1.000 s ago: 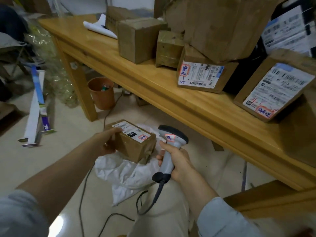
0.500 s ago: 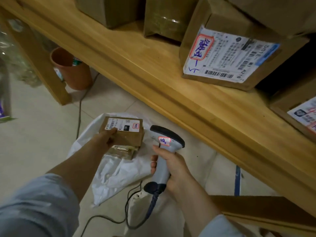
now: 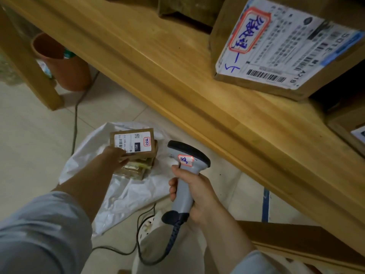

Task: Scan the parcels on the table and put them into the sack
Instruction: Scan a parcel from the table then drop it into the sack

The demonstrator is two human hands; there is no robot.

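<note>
On the floor in front of the table (image 3: 177, 80), the left hand (image 3: 115, 158) is gripping the small box (image 3: 134, 144) by its near-left edge, inside the open sack (image 3: 126, 194), on or just above another parcel (image 3: 136, 170); can't tell which. The right hand (image 3: 197, 192) is wrapping fully round the scanner (image 3: 185, 171). A labelled box (image 3: 276, 46) and others are waiting on the table: plenty left.

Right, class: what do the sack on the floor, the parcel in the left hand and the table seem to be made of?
The sack: thin white plastic, possibly woven; it crumples in soft, faintly shiny folds. The parcel held by the left hand: matt brown cardboard, with a white paper label stuck on. The table: wood, judging by the grain lines under a smooth satin varnish.
</note>
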